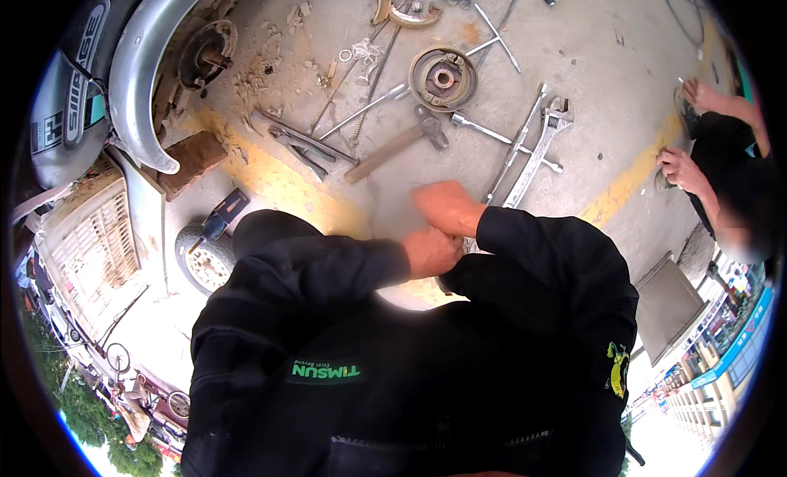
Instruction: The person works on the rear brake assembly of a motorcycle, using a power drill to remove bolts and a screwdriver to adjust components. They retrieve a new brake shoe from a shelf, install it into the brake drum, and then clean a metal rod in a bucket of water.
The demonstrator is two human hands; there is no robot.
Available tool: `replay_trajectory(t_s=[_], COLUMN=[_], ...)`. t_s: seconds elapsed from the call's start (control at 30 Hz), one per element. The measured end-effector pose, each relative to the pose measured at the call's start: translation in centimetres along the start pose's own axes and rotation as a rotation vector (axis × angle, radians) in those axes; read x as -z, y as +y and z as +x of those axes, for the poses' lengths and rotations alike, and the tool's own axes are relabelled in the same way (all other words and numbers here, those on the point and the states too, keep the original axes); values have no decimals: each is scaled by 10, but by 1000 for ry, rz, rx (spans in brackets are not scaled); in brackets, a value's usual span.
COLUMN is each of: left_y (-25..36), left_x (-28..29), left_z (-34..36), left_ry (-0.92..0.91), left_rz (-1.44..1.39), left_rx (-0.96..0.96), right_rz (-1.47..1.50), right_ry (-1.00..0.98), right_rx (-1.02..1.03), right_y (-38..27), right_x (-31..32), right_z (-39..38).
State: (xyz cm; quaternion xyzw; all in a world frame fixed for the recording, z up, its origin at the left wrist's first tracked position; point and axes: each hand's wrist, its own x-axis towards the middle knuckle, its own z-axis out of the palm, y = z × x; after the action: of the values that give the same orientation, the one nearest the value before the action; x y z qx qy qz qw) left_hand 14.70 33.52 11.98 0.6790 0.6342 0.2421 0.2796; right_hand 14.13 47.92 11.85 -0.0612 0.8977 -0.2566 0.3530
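My left hand (433, 252) is closed low in front of my chest, near my knees. What its fingers hold, if anything, is hidden. Just above and touching or nearly touching it is my right hand (447, 208), its fingers smeared by motion. Beyond the hands a hammer (385, 155) with a wooden handle lies on the concrete. To the right of them are a large adjustable wrench (537, 153) and a four-way lug wrench (500, 139). A round brake drum (443, 78) lies past the hammer head. Pliers (299, 153) and metal rods lie left of the hammer.
At the left stand a vehicle's silver fender (135, 75), a brick (193, 163) and a small wheel (205, 260). A greasy hub (206, 54) and curved brake shoes (402, 9) lie at the back. Another person's hands (684, 169) are at the right.
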Motion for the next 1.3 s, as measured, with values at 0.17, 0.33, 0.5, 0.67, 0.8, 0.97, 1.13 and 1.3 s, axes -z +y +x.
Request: replay_trajectory(t_s=[0.17,0.33,0.5,0.67,0.8,0.97,1.13,1.3], left_y=[1,-17,-45,-13,9,7,-34,-37], left_x=[-50,-76,-38,-6,14,68,59,73], left_z=[-1,25,73,125,125,92,44,-6], left_ry=[37,63,-38,-101,-115,-308,-9,-148], left_rz=[-301,-567,-424,-208,14,172,420,505], left_rx=[117,111,191,142,131,-70,-13,21], right_rz=[246,276,408,375,522,-33,-251,-251], right_ry=[123,401,666,757,535,54,340,568], right_rx=[-229,-241,-329,-292,-627,-699,-323,-282], right_y=[-7,-46,-59,-14,34,95,82,84], right_x=[-22,17,56,49,38,-4,27,72], right_z=[-32,-56,-72,-106,-114,-96,-20,45])
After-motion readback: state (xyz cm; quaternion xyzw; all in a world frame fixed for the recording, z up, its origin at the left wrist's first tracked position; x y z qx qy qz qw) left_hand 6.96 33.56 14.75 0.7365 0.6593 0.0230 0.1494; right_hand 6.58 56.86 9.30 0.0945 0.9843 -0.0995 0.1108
